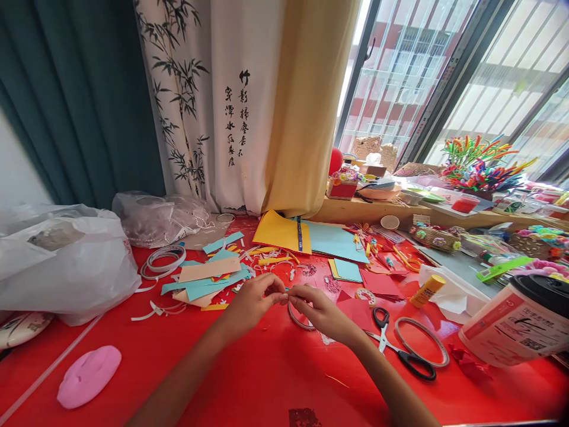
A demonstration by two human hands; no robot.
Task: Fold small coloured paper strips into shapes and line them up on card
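Observation:
My left hand (pixel 255 299) and my right hand (pixel 317 308) meet over the middle of the red table (pixel 262 379). On both, thumb and fingers are pinched together at the fingertips. A tiny bluish bit shows where they meet, too small to name. Under my right hand is a thin ring (pixel 302 323), like a narrow tape roll, partly hidden by the hand. Just beyond my left hand lie strips of blue and peach paper (pixel 211 270). To the right of my right hand rest open scissors (pixel 391 344) with black handles and another thin ring (pixel 422 341).
A glue stick (pixel 428 290) and a large paper cup (pixel 520 320) stand at the right. Yellow paper (pixel 280 231) and blue sheets (pixel 335 240) lie at the back. Pink clay (pixel 89 376), white tape rolls (pixel 162 261) and a plastic bag (pixel 66 261) are at the left.

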